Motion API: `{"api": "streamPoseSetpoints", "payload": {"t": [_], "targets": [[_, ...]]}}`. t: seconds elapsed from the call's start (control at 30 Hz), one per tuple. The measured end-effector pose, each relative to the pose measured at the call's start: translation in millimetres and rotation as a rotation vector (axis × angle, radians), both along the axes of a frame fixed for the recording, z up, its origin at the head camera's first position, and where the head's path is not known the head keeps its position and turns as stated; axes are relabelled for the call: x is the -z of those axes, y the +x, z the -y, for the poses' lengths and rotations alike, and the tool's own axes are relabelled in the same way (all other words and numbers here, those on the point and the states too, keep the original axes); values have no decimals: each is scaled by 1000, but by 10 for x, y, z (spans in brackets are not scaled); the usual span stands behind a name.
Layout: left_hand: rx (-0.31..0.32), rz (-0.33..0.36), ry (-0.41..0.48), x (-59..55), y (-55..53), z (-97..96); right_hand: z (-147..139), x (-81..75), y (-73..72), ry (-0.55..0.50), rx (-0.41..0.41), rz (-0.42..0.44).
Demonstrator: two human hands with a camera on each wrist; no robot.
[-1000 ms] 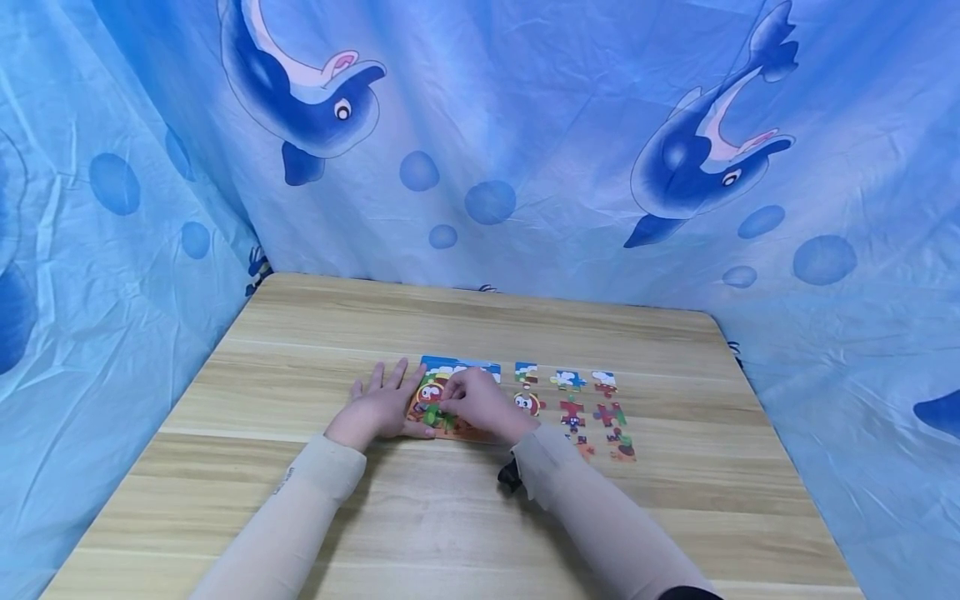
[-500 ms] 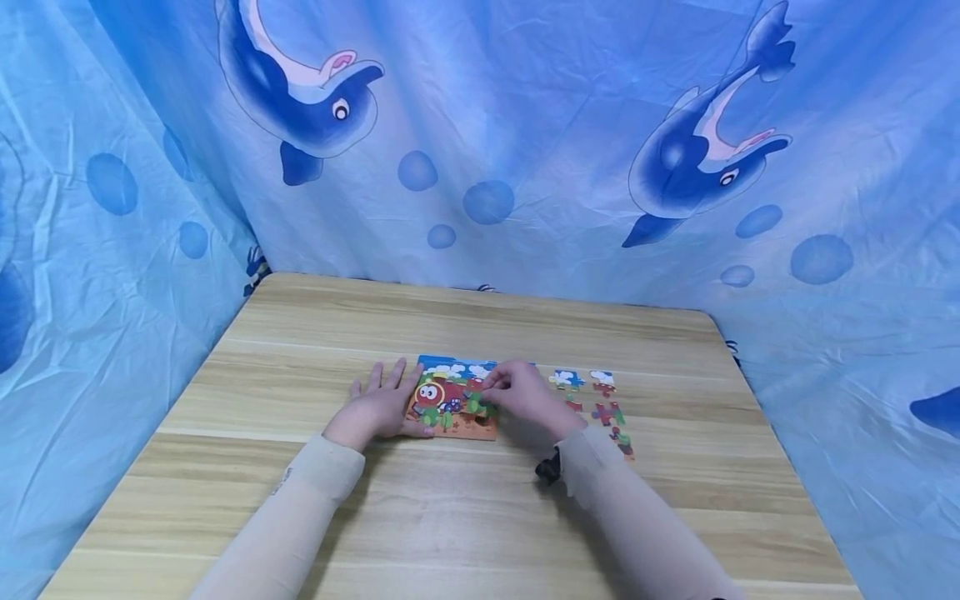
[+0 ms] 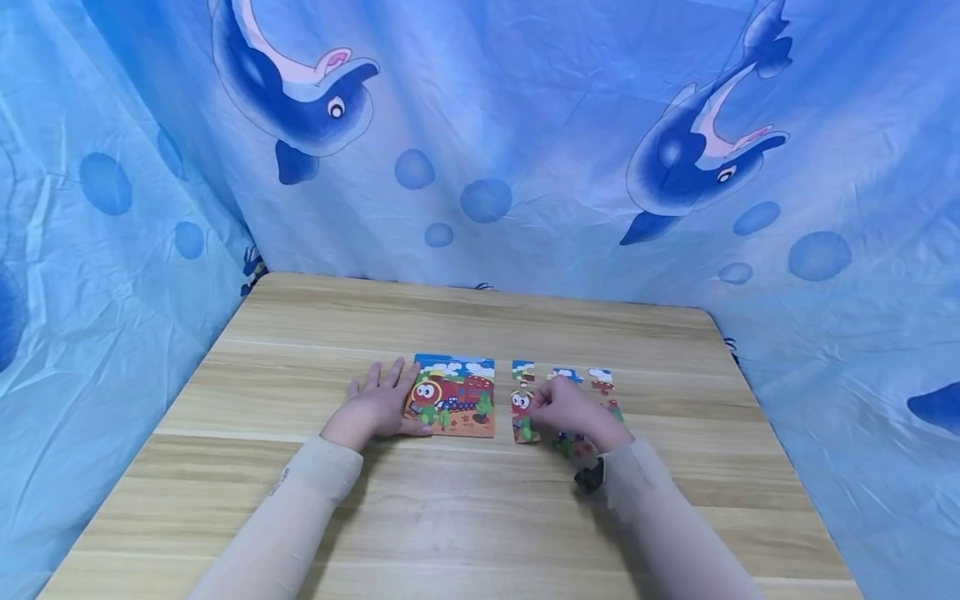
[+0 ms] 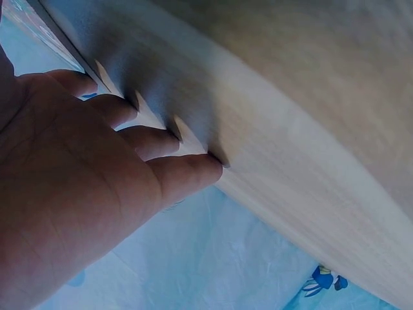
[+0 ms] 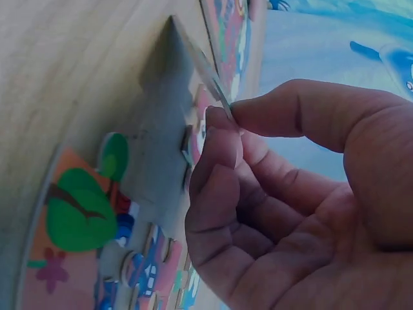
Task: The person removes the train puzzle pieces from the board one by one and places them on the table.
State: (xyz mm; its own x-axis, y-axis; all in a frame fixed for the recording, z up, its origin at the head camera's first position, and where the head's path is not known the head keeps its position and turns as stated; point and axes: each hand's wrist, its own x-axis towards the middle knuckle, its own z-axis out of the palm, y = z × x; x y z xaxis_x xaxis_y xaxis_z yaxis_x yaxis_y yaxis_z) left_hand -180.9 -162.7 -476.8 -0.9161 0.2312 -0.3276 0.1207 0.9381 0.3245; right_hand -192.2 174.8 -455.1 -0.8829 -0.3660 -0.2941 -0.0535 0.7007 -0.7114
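Note:
A picture card [image 3: 459, 398] with a red cartoon train lies flat left of the table's middle. My left hand [image 3: 371, 408] rests at its left edge, fingers spread and straight; the left wrist view shows those fingertips [image 4: 193, 171] touching the wood. Over the loose jigsaw pieces to the right, my right hand [image 3: 573, 408] pinches a jigsaw piece [image 5: 201, 61] between thumb and fingers. That piece stands tilted, its far corner down near the table. Several loose pieces lie about this hand, among them a cloud piece [image 3: 602, 379] and a green tree piece [image 5: 80, 213]. The hand partly hides others.
The wooden table [image 3: 420, 517] extends on all sides of the card and pieces. A blue curtain [image 3: 555, 250] with dolphins hangs behind its back edge and along both sides.
My right hand has moved right, from over the picture card to the loose jigsaw pieces, uncovering the card's picture. The left hand has kept its place at the card's left edge.

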Motion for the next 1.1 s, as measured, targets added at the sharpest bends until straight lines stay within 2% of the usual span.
{"api": "streamPoseSetpoints", "payload": {"t": [0.07, 0.2, 0.3, 0.4, 0.5, 0.6, 0.73, 0.77, 0.9, 1.1], "targets": [[-2, 20, -8, -94, 32, -22, -5, 4, 29, 1, 18, 21], [-4, 8, 16, 28, -19, 5, 17, 10, 87, -25, 85, 47], [-8, -6, 36, 175, -86, 45, 43, 9, 112, -35, 134, 41], [-14, 2, 34, 221, -113, 54, 61, 10, 116, -5, 160, 12], [-14, 14, 29, 188, -108, 46, 77, 41, 109, 56, 151, -30], [-12, 20, 24, 66, -59, 15, 101, 75, 107, 97, 135, -62], [-7, 6, 18, 46, -49, 7, 139, 86, 109, 124, 118, -105], [-6, 0, 19, 71, -57, 14, 147, 82, 109, 133, 116, -109], [-3, -1, 24, 111, -64, 25, 164, 72, 114, 162, 113, -106], [6, 4, 8, 2, -7, 1, 132, 75, 131, 137, 131, -77]]}}
